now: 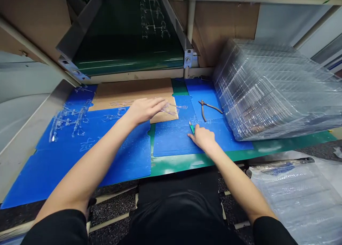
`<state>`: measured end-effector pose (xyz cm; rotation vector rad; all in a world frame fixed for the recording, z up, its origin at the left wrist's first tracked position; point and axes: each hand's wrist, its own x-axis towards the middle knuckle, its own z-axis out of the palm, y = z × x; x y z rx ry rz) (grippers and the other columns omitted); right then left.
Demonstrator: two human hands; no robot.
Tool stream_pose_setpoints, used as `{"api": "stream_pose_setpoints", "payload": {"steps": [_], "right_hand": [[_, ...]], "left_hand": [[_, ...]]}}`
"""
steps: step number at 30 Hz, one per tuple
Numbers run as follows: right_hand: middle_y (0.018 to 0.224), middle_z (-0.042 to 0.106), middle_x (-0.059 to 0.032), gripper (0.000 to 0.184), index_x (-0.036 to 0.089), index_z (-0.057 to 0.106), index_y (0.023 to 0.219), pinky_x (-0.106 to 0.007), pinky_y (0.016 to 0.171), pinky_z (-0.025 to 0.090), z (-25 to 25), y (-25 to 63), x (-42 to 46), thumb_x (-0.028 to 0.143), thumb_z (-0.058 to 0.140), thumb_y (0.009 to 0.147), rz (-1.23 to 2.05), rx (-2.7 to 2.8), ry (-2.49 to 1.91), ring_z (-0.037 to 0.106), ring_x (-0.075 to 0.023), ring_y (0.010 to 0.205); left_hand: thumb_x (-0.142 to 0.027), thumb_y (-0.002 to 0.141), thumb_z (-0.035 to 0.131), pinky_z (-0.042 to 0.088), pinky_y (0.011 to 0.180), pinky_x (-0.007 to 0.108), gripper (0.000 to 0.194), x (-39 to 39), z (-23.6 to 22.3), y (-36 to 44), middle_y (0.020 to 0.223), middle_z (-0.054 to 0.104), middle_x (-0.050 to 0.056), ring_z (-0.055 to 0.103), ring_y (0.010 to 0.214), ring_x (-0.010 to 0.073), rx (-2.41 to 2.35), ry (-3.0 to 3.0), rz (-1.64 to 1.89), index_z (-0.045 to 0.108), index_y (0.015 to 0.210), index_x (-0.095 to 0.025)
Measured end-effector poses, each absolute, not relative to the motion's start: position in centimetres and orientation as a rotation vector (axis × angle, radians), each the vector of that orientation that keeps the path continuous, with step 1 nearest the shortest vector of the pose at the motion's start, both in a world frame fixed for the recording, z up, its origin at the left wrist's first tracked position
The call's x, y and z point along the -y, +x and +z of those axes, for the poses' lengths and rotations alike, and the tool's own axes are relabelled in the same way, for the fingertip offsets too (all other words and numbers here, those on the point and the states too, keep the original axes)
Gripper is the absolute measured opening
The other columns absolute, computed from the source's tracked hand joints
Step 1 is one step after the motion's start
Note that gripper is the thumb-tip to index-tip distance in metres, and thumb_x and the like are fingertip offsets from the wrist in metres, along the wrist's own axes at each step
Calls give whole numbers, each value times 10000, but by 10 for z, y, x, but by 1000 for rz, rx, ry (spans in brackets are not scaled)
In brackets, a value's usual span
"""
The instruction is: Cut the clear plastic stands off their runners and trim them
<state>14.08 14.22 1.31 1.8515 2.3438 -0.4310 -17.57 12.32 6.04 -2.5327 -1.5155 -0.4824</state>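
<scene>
My left hand (145,110) is closed on a clear plastic part (172,109), whose thin ends stick out to the right over the cardboard's edge. The fingers hide the rest of it. In my right hand (203,137) is a small green craft knife (191,126), its tip pointing up and away from me. The knife is low over the blue sheet (173,141), a short way right of the plastic part. Beyond it lie pliers (210,107) with their handles spread. More clear molded parts (71,120) on thin runners lie at the left of the blue sheets.
A tall stack of clear plastic trays (267,91) stands at the right. A green conveyor belt (120,49) comes in from the back, with clear parts (155,22) on it. A cardboard sheet (133,90) lies below its end. Bagged trays (296,198) sit lower right.
</scene>
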Motion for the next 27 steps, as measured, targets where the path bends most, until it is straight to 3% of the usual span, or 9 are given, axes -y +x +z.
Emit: {"api": "stream_pose_setpoints", "payload": {"steps": [3, 7, 10, 13, 15, 19, 23, 25, 27], "right_hand": [[1317, 712, -112, 381, 164, 681, 1359, -474, 970, 637, 7, 115, -150, 418, 708, 1077, -400, -2393, 1846, 730, -256, 1121], [1498, 624, -144, 480, 186, 624, 1471, -555, 1083, 579, 21, 102, -208, 448, 696, 1076, -266, -2423, 1989, 661, -318, 1301], [1605, 544, -154, 542, 200, 593, 1522, -625, 1170, 501, 30, 122, -244, 456, 714, 1060, -244, -2312, 2079, 573, -365, 1427], [1548, 595, -145, 500, 193, 629, 1478, -614, 1152, 521, 27, 143, -260, 424, 739, 1049, -327, -2160, 2103, 611, -349, 1385], [1526, 610, -140, 473, 190, 641, 1458, -595, 1132, 540, 23, 150, -262, 414, 736, 1052, -365, -2123, 2125, 630, -336, 1355], [1498, 608, -153, 459, 164, 650, 1412, -582, 1130, 522, 26, 162, -249, 401, 747, 1031, -432, -2199, 2210, 614, -341, 1343], [1284, 639, -243, 386, 67, 624, 1307, -558, 1087, 497, 41, 190, -184, 265, 601, 977, -595, -2409, 2294, 617, -385, 1245], [1117, 650, -155, 393, 150, 559, 1353, -478, 924, 558, 47, 203, -126, 240, 373, 1018, -794, -2532, 2265, 664, -306, 1027], [919, 594, -54, 378, 225, 509, 1323, -379, 720, 550, 50, 209, -61, 260, 264, 1037, -1133, -2620, 2123, 611, -227, 754]], "left_hand": [[-396, 1108, 494, 614, 963, 438, 445, -75, 68, -164, 1429, 755, 113, 755, 1234, 317, 1687, -2345, -827, 707, 1479, -277], [-332, 1083, 561, 578, 1147, 484, 417, -15, 51, -136, 1415, 767, 83, 724, 1321, 304, 1756, -2262, -1526, 732, 1459, -281], [-329, 1095, 538, 646, 1047, 486, 378, 13, 32, -110, 1303, 815, 104, 785, 1207, 311, 1905, -2024, -2310, 794, 1363, -253], [-373, 1044, 621, 696, 875, 412, 338, 20, 20, -86, 1111, 850, 138, 838, 961, 287, 1828, -1565, -3058, 851, 1203, -182], [-440, 1019, 677, 694, 824, 342, 355, 16, 16, -72, 1011, 848, 140, 829, 878, 242, 1700, -1255, -3333, 869, 1105, -153], [-607, 1070, 583, 686, 851, 296, 550, 0, 10, -54, 1005, 838, 146, 817, 893, 201, 1668, -912, -3529, 877, 1080, -143], [-540, 1081, 570, 683, 811, 317, 490, -5, 4, -49, 1219, 823, 159, 822, 844, 198, 1781, -889, -3441, 873, 1129, -156], [-539, 1096, 527, 676, 794, 330, 505, -3, 3, -49, 1201, 834, 144, 828, 833, 209, 1863, -900, -3337, 867, 1156, -170], [-540, 1116, 470, 671, 821, 352, 543, -1, 3, -48, 1089, 857, 130, 837, 877, 234, 1966, -912, -3256, 871, 1126, -172]]}}
